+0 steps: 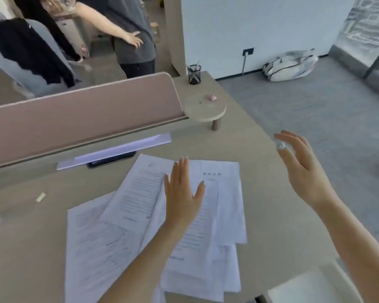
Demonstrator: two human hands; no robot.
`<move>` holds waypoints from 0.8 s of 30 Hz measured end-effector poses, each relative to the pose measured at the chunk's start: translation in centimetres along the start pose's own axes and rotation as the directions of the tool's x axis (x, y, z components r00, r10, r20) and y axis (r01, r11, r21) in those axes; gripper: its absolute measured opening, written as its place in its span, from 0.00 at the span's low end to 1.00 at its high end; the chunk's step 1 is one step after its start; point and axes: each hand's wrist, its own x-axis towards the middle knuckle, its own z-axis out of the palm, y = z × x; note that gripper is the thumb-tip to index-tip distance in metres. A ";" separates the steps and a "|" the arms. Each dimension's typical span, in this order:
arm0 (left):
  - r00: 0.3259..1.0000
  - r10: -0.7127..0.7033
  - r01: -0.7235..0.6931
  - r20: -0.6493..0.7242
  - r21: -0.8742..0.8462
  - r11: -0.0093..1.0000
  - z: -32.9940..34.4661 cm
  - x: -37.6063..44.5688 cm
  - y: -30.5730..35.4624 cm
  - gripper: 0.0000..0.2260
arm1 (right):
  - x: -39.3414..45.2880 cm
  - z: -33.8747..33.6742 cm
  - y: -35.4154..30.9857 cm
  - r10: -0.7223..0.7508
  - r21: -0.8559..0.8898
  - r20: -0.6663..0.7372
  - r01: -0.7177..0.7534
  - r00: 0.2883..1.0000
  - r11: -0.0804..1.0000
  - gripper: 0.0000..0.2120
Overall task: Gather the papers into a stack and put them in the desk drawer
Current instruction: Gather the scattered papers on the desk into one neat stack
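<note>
Left hand [182, 191]: fingers [179, 169] extended flat, palm down, grasping nothing, over the printed papers [138, 193]. Right hand [302, 169]: fingers [293, 141] loosely spread and empty, raised above the tabletop [271, 206] to the right of the sheets. The papers lie fanned and overlapping on the tabletop, near a dark phone [112, 161] under a pale folder [118, 149].

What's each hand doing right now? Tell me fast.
Left hand: open, flat, fingers extended over the scattered papers, holding nothing.
Right hand: open, raised above the desk edge, holding nothing.
</note>
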 end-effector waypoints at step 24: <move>0.889 -0.430 0.447 0.156 -0.089 0.890 3.9 -7.6 -19.8 0.06 | -15.3 25.6 13.2 0.343 -0.695 0.133 -0.159 0.930 0.701 0.29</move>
